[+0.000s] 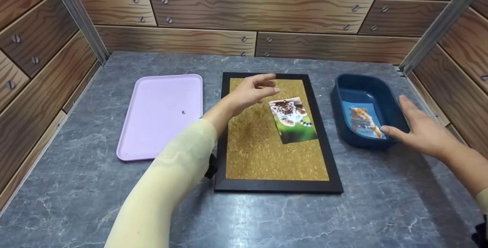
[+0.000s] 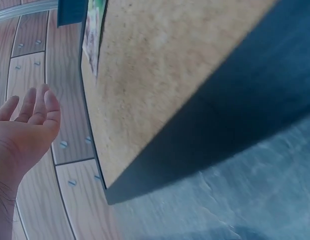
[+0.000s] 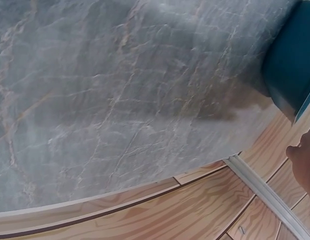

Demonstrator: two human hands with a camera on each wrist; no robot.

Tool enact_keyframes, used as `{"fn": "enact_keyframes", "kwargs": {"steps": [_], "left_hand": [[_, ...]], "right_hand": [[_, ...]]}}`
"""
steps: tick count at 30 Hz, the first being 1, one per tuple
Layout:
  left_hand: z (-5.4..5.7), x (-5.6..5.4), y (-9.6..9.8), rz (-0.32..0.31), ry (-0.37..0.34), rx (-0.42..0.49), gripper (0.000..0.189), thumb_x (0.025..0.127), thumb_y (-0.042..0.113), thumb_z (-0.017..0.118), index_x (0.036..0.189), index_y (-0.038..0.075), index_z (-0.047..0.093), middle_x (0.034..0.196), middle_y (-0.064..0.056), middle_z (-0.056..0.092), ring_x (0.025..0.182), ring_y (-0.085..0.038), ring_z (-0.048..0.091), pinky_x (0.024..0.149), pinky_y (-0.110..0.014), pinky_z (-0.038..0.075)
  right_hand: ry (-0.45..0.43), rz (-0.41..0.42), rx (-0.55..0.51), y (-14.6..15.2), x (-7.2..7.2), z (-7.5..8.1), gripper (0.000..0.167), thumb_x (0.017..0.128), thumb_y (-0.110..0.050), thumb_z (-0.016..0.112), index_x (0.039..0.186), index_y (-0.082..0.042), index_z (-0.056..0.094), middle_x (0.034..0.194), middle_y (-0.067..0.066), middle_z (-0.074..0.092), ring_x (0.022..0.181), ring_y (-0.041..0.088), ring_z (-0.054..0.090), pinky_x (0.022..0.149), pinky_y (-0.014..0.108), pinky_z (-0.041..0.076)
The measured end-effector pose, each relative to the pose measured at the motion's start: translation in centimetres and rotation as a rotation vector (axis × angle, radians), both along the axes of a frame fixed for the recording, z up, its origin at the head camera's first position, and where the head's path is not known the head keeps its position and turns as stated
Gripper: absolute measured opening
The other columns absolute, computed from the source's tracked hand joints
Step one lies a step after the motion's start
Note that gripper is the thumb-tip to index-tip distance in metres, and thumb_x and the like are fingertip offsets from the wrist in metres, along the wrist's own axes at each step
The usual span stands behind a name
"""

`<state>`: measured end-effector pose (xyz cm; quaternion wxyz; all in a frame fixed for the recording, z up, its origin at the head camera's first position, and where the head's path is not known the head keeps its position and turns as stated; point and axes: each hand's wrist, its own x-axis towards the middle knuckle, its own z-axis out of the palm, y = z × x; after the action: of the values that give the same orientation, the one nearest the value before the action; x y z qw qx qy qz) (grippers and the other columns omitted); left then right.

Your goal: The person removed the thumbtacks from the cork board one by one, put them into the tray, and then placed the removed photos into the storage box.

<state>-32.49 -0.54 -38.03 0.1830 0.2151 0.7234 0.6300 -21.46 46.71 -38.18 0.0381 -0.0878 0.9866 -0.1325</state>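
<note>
In the head view, my left hand (image 1: 254,90) hovers over the upper part of a black-framed cork board (image 1: 251,156), its fingers loosely bent and holding nothing. A tiger photo (image 1: 292,120) lies slightly tilted on the cork, just right of and below that hand. My right hand (image 1: 427,129) is at the right side of a dark blue bin (image 1: 341,135), its fingers extended along the outside and the thumb over the near rim. Inside the bin lies a hamster photo (image 1: 364,120). The right wrist view catches only part of the right hand (image 3: 304,160) beside the bin (image 3: 290,60).
A lilac tray (image 1: 164,114) with a small dark speck lies left of the cork board. Everything rests on a grey marbled table (image 1: 274,217). Wood-patterned walls (image 1: 259,11) enclose the back and both sides, with metal posts at the corners.
</note>
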Motion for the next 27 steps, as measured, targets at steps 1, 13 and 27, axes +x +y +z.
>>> {"fn": "enact_keyframes", "kwargs": {"steps": [1,13,27], "left_hand": [[-0.1,0.0,-0.1,0.003,0.000,-0.001,0.064,0.105,0.022,0.069,0.162,0.009,0.043,0.152,-0.015,0.055,0.136,-0.028,0.055,0.114,-0.056,0.044],[-0.8,0.1,-1.5,0.066,-0.001,0.028,0.064,0.102,0.019,0.072,0.159,0.006,0.047,0.148,-0.017,0.058,0.130,-0.029,0.059,0.112,-0.054,0.047],[-1.2,-0.4,-1.7,0.112,0.044,-0.004,0.063,0.101,0.019,0.074,0.158,0.006,0.050,0.144,-0.017,0.061,0.129,-0.028,0.060,0.109,-0.043,0.050]], "right_hand": [[0.004,0.003,0.000,-0.1,-0.1,0.0,0.109,0.105,-0.051,0.062,0.166,0.002,-0.010,0.170,0.036,-0.003,0.147,0.067,0.016,0.110,0.081,0.022],[0.096,0.108,-0.045,-5.2,-0.7,0.6,0.110,0.097,-0.049,0.075,0.170,-0.005,0.006,0.175,0.024,0.007,0.151,0.062,0.017,0.119,0.074,0.019],[0.191,0.321,-0.030,-12.5,0.7,-0.3,0.113,0.091,-0.054,0.080,0.172,-0.017,0.011,0.177,0.011,0.009,0.157,0.047,0.019,0.124,0.064,0.019]]}}
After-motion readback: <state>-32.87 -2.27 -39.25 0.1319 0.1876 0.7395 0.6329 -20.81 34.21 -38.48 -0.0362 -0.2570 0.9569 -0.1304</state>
